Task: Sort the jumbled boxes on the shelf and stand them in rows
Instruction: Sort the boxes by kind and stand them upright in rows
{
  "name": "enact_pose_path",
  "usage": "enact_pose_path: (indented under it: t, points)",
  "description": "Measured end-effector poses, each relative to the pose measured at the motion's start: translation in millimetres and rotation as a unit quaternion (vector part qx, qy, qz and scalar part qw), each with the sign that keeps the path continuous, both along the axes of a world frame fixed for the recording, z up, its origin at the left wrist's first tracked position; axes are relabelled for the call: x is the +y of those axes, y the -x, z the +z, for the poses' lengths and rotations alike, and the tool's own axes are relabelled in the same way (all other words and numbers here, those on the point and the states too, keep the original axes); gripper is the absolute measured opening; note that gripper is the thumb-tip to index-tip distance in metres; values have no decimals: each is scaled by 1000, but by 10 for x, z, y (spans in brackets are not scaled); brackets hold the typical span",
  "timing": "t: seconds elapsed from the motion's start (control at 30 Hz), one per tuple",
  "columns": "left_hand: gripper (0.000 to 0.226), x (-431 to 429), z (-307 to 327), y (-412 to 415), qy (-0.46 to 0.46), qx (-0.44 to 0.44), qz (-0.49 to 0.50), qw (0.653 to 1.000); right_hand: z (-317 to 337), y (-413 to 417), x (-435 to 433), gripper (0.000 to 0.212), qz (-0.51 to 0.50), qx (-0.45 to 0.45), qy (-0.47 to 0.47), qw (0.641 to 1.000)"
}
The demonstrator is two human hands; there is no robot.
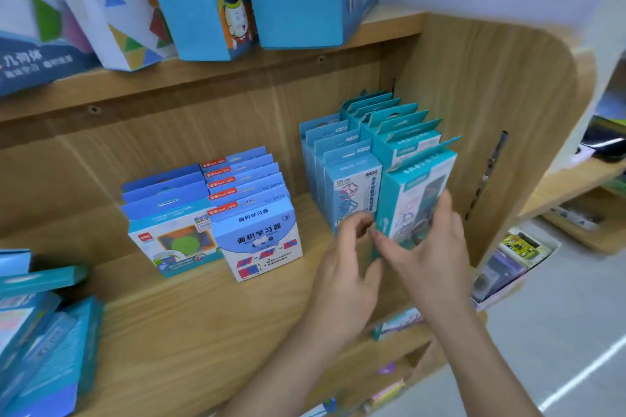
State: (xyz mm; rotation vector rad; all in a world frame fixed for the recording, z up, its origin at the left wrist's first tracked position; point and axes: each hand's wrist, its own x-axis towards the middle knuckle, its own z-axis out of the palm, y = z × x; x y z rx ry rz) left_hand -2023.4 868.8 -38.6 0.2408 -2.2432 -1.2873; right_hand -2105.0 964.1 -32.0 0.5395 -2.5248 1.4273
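Four rows of boxes stand on the wooden shelf (pixel 210 322). My right hand (pixel 430 254) grips the front teal box (pixel 416 186) of the rightmost row, thumb on its left edge and fingers on its face. My left hand (pixel 345 267) hovers just left of it with curled fingers, in front of the light-blue row (pixel 342 159); I cannot tell whether it touches a box. To the left stand a blue-and-white row (pixel 261 230) and a row with a red-logo front box (pixel 172 234). Several jumbled teal boxes (pixel 40 332) lie at the shelf's left end.
The upper shelf holds large blue and white boxes (pixel 203 0). The shelf's wooden side panel (pixel 501 105) stands close to the right of the teal row. Lower shelves with small packets (pixel 396 322) sit below. The grey floor (pixel 559 332) lies at right.
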Motion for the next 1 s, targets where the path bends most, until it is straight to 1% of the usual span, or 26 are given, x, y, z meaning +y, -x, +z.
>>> enact_pose_path:
  t: [0.1, 0.2, 0.3, 0.37, 0.47, 0.5, 0.57, 0.67, 0.77, 0.83, 0.87, 0.93, 1.0]
  points:
    - [68, -5, 52, 236, 76, -36, -19, 996, -128, 349, -16, 99, -41, -7, -64, 997]
    - [68, 4, 101, 431, 132, -69, -38, 988, -363, 478, -61, 93, -46, -19, -71, 996]
    - [62, 27, 112, 602, 169, -80, -50, 981, -496, 453, -113, 83, -82, -45, -56, 994]
    - [57, 46, 112, 691, 201, -85, -45, 975, -541, 425, -153, 71, -103, -30, -36, 994]
    - [42, 15, 117, 796, 234, -69, -7, 970, -546, 434, -195, 47, -104, -25, -1, 994]
    - [35, -16, 130, 830, 248, -62, 7, 967, -542, 445, -205, 42, -97, -34, 2, 995]
    - [25, -98, 173, 903, 292, -68, 33, 953, -546, 465, -218, 38, -82, -41, 2, 996]
    - [23, -205, 246, 995, 350, -90, 58, 931, -584, 485, -243, 37, -74, -32, -6, 997]
    - [20, -218, 304, 1038, 326, -103, 58, 938, -616, 508, -279, 43, -73, -20, 11, 997]
    - [20, -207, 305, 1050, 318, -115, 55, 939, -631, 509, -277, 50, -83, 9, 48, 995]
    - [21, -202, 301, 1046, 317, -106, 56, 941, -640, 508, -269, 55, -89, 30, 67, 993]
    - [26, -199, 330, 1031, 321, -49, 69, 943, -651, 507, -258, 64, -95, 63, 81, 990]
    - [39, -208, 394, 1034, 317, 16, 87, 944, -658, 510, -257, 70, -87, 76, 78, 990]
